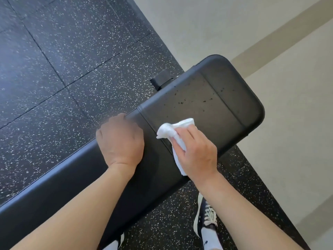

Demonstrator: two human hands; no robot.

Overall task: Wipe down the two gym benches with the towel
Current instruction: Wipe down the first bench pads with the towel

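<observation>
Head view: left hand (121, 141) curls over the far edge of the bench (207, 105), steadying it. Right hand (195, 147) clutches the towel (171, 131) on the pad. Wiping underway; next, probably sweep right over the specks (204, 101).

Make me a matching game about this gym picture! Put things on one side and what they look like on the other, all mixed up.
Things:
1. towel
2. bench
3. floor
4. shoe

Looks:
A. black with white specks
B. navy with white laces
C. white and crumpled
D. plain black, with dark crumbs on it

Pairs: 1-C, 2-D, 3-A, 4-B
</observation>
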